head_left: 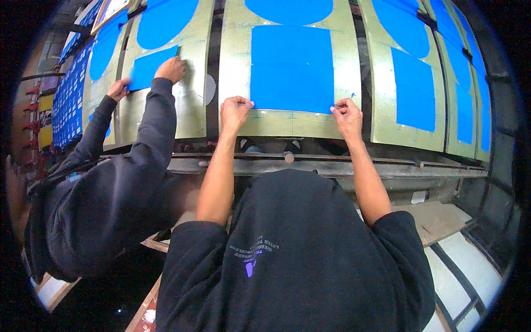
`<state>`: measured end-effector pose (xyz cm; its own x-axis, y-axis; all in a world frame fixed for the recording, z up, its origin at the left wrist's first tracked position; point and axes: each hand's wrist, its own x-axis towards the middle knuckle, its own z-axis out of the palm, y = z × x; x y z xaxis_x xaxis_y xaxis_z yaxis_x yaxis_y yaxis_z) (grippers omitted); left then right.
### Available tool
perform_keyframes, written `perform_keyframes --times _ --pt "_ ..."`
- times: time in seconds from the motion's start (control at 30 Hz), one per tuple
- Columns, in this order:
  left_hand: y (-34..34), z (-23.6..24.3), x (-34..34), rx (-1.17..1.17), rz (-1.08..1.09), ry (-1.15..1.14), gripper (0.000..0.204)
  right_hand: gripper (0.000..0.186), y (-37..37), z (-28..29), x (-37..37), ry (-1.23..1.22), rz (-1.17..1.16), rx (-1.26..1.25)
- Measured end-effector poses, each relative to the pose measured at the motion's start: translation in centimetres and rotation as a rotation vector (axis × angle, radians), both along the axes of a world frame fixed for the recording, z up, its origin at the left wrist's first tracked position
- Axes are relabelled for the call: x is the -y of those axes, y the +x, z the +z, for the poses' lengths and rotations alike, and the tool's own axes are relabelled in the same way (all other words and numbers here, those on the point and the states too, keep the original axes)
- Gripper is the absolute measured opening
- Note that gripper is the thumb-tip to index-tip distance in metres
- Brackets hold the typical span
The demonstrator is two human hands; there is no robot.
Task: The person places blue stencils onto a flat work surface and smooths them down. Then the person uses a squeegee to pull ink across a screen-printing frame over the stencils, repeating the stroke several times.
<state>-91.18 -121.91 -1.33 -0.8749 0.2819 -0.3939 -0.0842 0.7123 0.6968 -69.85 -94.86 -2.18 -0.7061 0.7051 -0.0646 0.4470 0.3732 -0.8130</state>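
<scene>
A rectangular blue fabric piece lies flat on the pale greenish board in front of me. My left hand pinches its near left corner between thumb and fingertips. At the near right corner, my right hand has the same kind of pinch on the fabric. The near edge runs fairly straight between both hands. Just beyond the rectangle, a blue piece with a rounded near edge lies on the same board.
To my left, a co-worker in a dark sweatshirt handles a blue piece on the neighbouring board. Another board with a blue rectangle stands to my right. A metal rail runs along the boards' near side.
</scene>
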Motion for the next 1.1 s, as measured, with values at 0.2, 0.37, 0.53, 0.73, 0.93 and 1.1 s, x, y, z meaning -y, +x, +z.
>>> perform_keyframes --times 0.2,0.37,0.53,0.73,0.93,1.1 --pt "-0.2 -0.8 0.3 -0.014 -0.030 -0.005 0.018 0.021 -0.1 0.2 -0.1 0.010 -0.016 0.079" --pt "-0.1 -0.6 0.4 -0.007 -0.032 0.023 0.017 0.022 -0.1 0.2 -0.3 0.010 0.000 0.091" --pt "-0.1 -0.4 0.5 0.029 -0.034 0.058 0.016 0.022 0.1 -0.3 -0.5 -0.008 0.001 0.083" --pt "-0.1 0.2 0.4 0.087 -0.010 0.063 0.018 0.021 0.1 -0.6 -0.6 -0.028 0.006 0.067" --pt "0.0 0.5 0.3 0.049 -0.016 0.050 0.019 0.022 0.2 -0.5 -0.7 0.022 0.021 0.050" --pt "0.0 -0.5 0.7 0.047 -0.022 0.077 0.020 0.023 0.3 -0.7 -0.8 0.006 0.042 0.039"
